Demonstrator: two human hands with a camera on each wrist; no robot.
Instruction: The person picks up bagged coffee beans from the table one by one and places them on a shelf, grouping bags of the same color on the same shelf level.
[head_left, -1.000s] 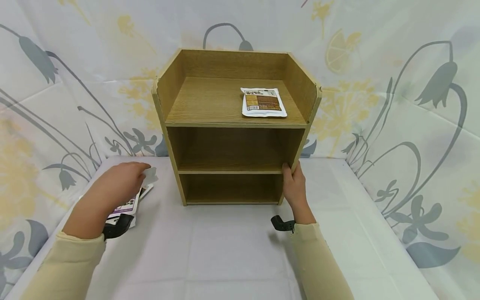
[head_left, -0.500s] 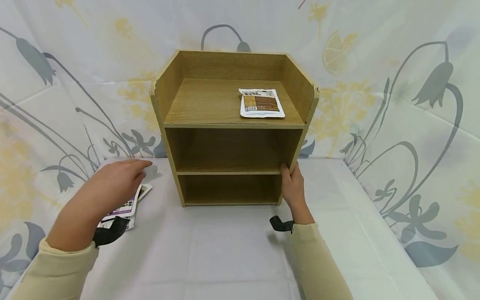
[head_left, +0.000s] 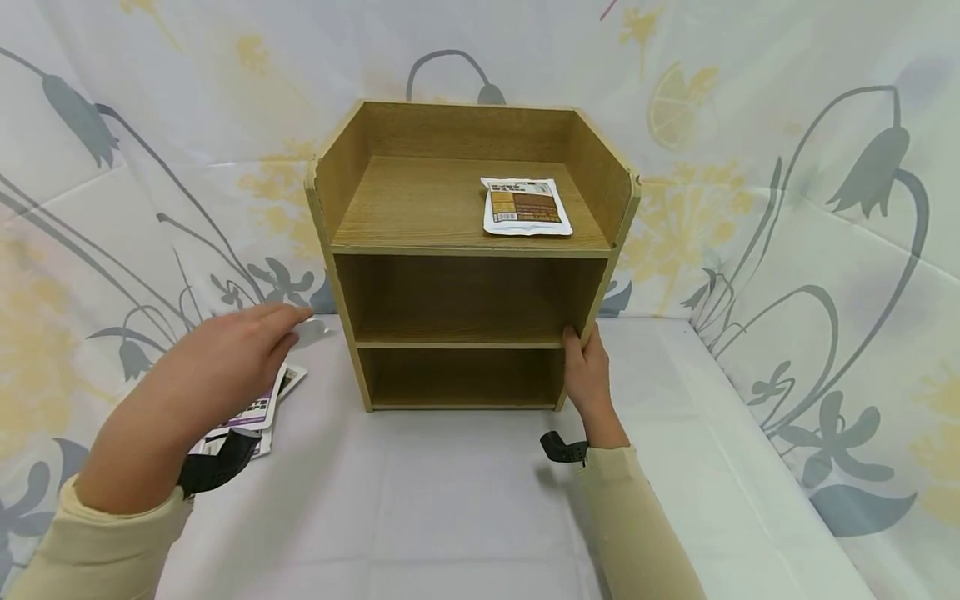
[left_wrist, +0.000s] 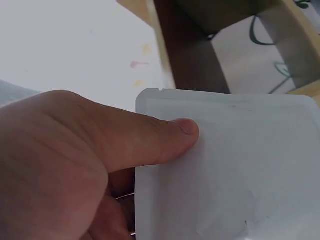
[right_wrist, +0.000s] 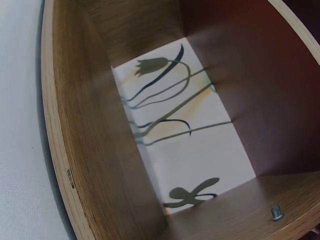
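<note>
My left hand is raised at the left, beside the wooden shelf unit and above several flat pouches. In the left wrist view its thumb lies across a plain white sachet pouch, with the fingers behind; the head view mostly hides this pouch. My right hand grips the right side panel of the unit at the middle board, thumb in front. On the top board lies a white pouch with a brown and yellow label. The right wrist view looks into a compartment, with no hand visible.
The unit stands against a flower-printed cloth backdrop on a white-covered table. Two lower compartments sit beneath the top board. A small metal peg sticks out of a panel inside the unit.
My left hand has shifted slightly upward, and its forearm has swung a little to the left. The right hand keeps its grip, and the unit stays where it was.
</note>
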